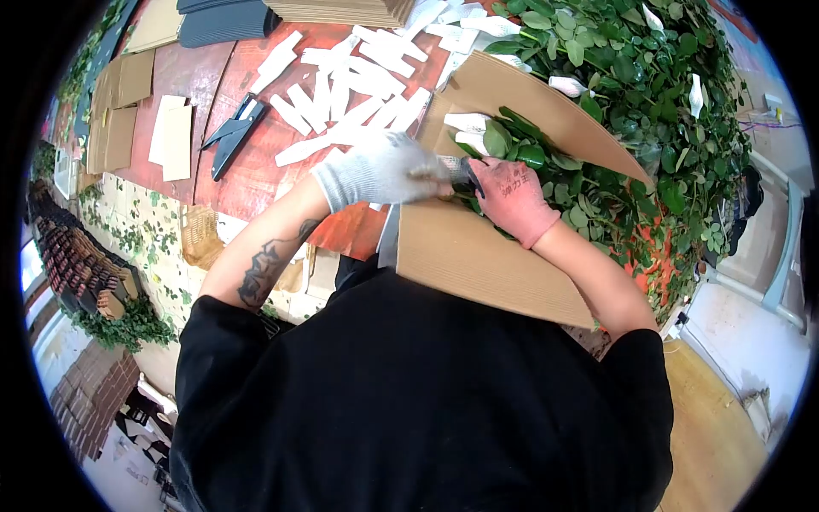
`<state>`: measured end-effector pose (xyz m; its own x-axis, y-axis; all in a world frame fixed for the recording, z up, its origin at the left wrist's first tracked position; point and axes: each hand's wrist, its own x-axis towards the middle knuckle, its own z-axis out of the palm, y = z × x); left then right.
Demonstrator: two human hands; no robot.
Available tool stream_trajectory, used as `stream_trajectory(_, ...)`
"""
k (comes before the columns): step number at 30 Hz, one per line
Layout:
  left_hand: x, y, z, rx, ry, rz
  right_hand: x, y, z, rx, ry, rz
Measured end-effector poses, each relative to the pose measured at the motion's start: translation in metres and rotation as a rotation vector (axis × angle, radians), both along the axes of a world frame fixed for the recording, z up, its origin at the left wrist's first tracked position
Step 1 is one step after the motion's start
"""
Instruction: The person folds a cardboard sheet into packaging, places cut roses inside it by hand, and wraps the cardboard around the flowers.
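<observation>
1. Two gloved hands together over the open cardboard (486,264), near the middle of the view.
2. In the left hand (384,171), pale grey glove: fingers bent at the white netted sleeve (448,164); blurred there, so cannot tell how far closed the grip is, or whether holding or only touching.
3. In the right hand (514,194), pink glove with dark print: grip curled closed on a small dark item (472,177), just beside the netted sleeve.
4. Netted sleeve: between both hands, at the inner side of the cardboard.
5. Behind it, lying on the cardboard: two white heads (467,131), with green leaves (520,145) running off to the right.
6. Ahead and left, on the red counter (256,183): loose white sleeves (341,90) in a scattered heap; black tool (236,136); pale cards (177,141).
7. Farther right: a broad pile of foliage (597,51), beyond the raised cardboard flap (546,102).
</observation>
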<state>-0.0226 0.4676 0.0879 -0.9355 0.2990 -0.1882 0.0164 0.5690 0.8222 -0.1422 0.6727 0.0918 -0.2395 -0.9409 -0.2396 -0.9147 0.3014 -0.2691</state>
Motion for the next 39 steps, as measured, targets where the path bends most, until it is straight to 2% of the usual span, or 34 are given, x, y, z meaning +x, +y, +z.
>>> stream_trajectory(1, 0.001, 0.0, -0.002, -0.036, 0.155, 0.097, 0.002, 0.003, 0.002, -0.014, 0.029, 0.024)
stream_trajectory(2, 0.0, 0.002, -0.001, -0.031, 0.151, 0.087, 0.003, 0.005, 0.003, -0.026, 0.06, 0.05)
stream_trajectory(5, -0.002, 0.009, -0.01, -0.298, 0.178, 0.175, 0.004, 0.0, 0.003, 0.028, 0.056, 0.066)
stream_trajectory(7, -0.005, 0.006, -0.016, -0.299, 0.209, 0.171, 0.002, -0.002, 0.0, 0.074, 0.072, 0.065)
stream_trajectory(9, -0.004, 0.001, -0.016, -0.293, 0.24, 0.144, 0.001, 0.005, -0.007, -0.093, 0.017, 0.066)
stream_trajectory(11, 0.002, -0.012, -0.014, -0.267, 0.354, 0.187, 0.0, 0.006, -0.005, -0.079, 0.006, 0.041)
stream_trajectory(14, 0.01, -0.041, 0.005, -0.635, 0.075, 0.253, 0.001, 0.008, -0.006, -0.09, 0.012, 0.05)
stream_trajectory(15, 0.01, -0.039, 0.006, -0.64, 0.074, 0.25, 0.002, 0.006, -0.002, -0.029, 0.046, 0.072)
stream_trajectory(17, 0.006, -0.03, 0.011, -0.53, 0.441, 0.25, 0.002, 0.002, 0.001, 0.025, 0.087, 0.107)
stream_trajectory(18, -0.003, -0.017, 0.031, -0.356, 0.237, 0.083, 0.003, 0.002, 0.0, 0.036, 0.108, 0.113)
stream_trajectory(20, -0.014, 0.004, 0.034, -0.144, 0.148, -0.142, 0.0, 0.003, 0.004, 0.048, 0.139, 0.129)
stream_trajectory(22, -0.014, 0.011, 0.021, -0.178, 0.11, -0.154, -0.006, 0.006, 0.01, -0.148, 0.008, 0.098)
stream_trajectory(23, -0.014, 0.012, 0.017, -0.211, 0.062, -0.18, -0.005, 0.007, 0.017, -0.244, 0.033, 0.013)
stream_trajectory(24, -0.014, 0.012, 0.016, -0.211, 0.061, -0.173, -0.009, 0.006, 0.02, -0.243, 0.032, 0.019)
stream_trajectory(26, -0.008, 0.015, 0.014, -0.219, -0.036, -0.169, -0.014, 0.007, 0.023, -0.31, 0.087, -0.14)
stream_trajectory(29, -0.006, 0.016, 0.004, -0.199, 0.103, -0.147, -0.012, 0.007, 0.015, -0.204, 0.143, -0.127)
stream_trajectory(34, 0.001, 0.015, 0.008, -0.277, 0.115, -0.127, -0.018, 0.013, 0.006, 0.017, 0.224, -0.144)
stream_trajectory(36, -0.003, 0.016, 0.014, -0.323, 0.078, -0.165, -0.019, 0.014, 0.001, 0.024, 0.177, -0.138)
stream_trajectory(38, -0.009, 0.018, 0.02, -0.351, -0.061, -0.204, -0.02, 0.015, -0.001, -0.185, 0.177, -0.074)
stream_trajectory(39, -0.008, 0.017, 0.017, -0.352, -0.057, -0.203, -0.019, 0.015, -0.001, -0.187, 0.181, -0.073)
